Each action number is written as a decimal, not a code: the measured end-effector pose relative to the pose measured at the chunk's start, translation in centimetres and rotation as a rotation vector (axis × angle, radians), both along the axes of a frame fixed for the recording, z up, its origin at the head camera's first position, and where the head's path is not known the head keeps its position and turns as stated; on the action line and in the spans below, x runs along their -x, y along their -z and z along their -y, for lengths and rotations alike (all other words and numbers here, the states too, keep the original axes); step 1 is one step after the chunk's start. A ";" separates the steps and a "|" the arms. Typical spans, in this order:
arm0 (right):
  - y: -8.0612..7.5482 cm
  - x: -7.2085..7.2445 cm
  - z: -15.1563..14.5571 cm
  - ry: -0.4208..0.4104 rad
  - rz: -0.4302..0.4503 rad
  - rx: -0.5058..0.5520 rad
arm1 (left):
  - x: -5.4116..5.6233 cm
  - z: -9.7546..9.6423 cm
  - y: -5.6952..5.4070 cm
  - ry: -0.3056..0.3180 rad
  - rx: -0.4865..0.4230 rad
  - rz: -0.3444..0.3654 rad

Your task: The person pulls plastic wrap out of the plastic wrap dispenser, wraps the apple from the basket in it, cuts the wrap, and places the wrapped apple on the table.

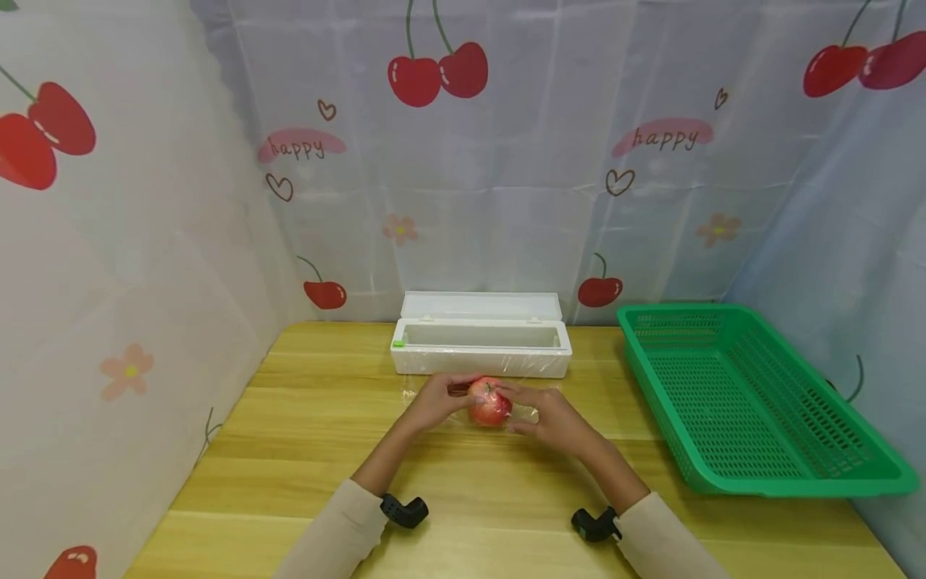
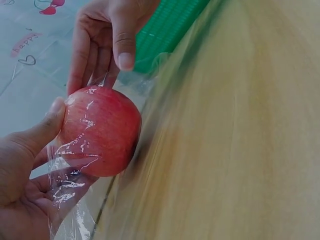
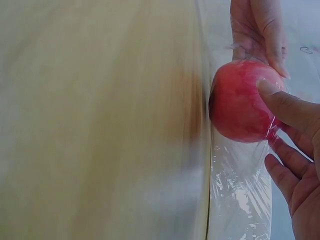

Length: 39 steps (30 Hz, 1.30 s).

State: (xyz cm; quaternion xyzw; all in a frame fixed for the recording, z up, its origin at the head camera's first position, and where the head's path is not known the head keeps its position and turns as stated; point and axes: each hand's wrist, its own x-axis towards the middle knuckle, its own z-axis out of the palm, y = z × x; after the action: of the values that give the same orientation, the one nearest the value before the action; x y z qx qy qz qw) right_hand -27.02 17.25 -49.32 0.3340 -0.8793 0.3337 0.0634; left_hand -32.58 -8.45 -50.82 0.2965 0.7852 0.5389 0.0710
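A red apple (image 1: 489,402) rests on the table with clear plastic wrap (image 2: 75,195) drawn over and around part of it. My left hand (image 1: 437,400) holds it from the left, thumb (image 2: 56,112) against its skin and fingers curled beneath the film. From the other side, my right hand (image 1: 550,416) curls round the apple, its thumb (image 3: 280,100) lying over the fruit. Shiny film bunches close to the right fingertips. The wrap spreads toward a white wrap dispenser box (image 1: 481,362) just behind the hands, its lid raised.
A large green plastic basket (image 1: 690,470) stands on the right of the wooden table (image 1: 289,450). Curtains printed with cherries (image 1: 506,225) enclose the back and sides. Each wrist wears a small black camera (image 1: 405,511) near the sleeve cuff.
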 end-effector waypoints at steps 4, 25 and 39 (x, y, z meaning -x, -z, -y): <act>-0.1 0.0 0.1 -0.013 -0.011 0.006 | 0.2 0.2 -0.1 0.002 0.012 0.008; -0.6 0.2 1.3 0.012 -0.123 0.049 | 0.4 0.8 -1.7 -0.036 -0.047 0.147; -0.2 0.5 2.0 0.042 -0.234 0.098 | 0.3 0.7 -2.0 -0.021 -0.129 0.199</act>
State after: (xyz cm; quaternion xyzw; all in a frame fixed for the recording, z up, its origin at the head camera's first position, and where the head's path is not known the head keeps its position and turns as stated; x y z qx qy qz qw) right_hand -27.52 15.24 -49.07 0.3488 -0.8553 0.3334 0.1889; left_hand -32.83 -9.13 -48.78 0.2372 0.7412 0.6158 0.1234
